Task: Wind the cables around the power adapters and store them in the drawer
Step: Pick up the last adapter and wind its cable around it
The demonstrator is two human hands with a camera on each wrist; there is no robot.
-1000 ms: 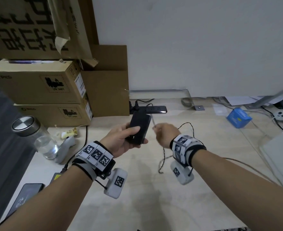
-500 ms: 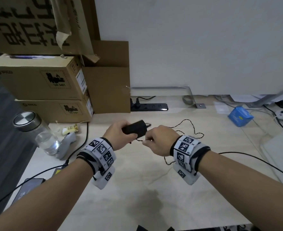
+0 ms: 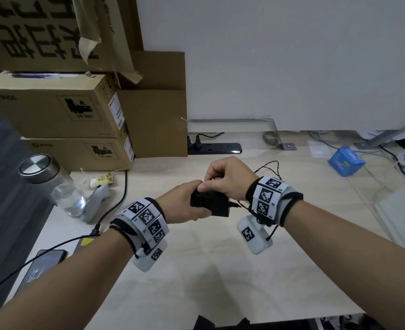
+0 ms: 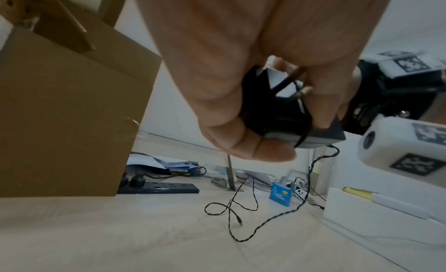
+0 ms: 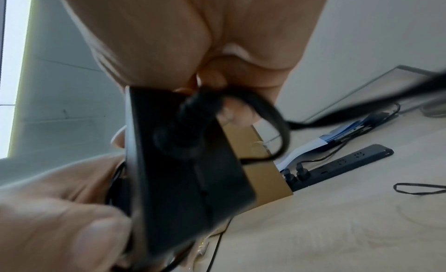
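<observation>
— Winding, is it? How far has that got?

— Early on, I'd judge. The left hand (image 3: 182,206) clasps the black adapter (image 3: 211,204) above the desk (image 3: 196,282), fingers and thumb curled round its body. The right hand (image 3: 227,178) sits just over it, thumb and fingers pinching the cable (image 4: 301,203) against the top edge.

— Any turns on it yet?

— At least one. The left wrist view shows a strand crossing the adapter's face, and the right wrist view shows a loop beside its end. How many wraps exactly, I cannot tell; the hands cover much of it.

— And the rest of the cable?

— Most of it looks loose. It hangs from the adapter and trails in curls over the desk, with its small plug (image 4: 239,223) lying free near the power strip (image 3: 214,148).

— So what's left?

— By my reckoning, nearly everything: take up the slack, tuck the plug, then stow it. The task speaks of adapters, plural, but I see only this one for sure. No drawer is in view either, so nothing appears stored.

— Anything to watch?

— The loose part lies kinked on itself; it may tangle as it's drawn in.
</observation>
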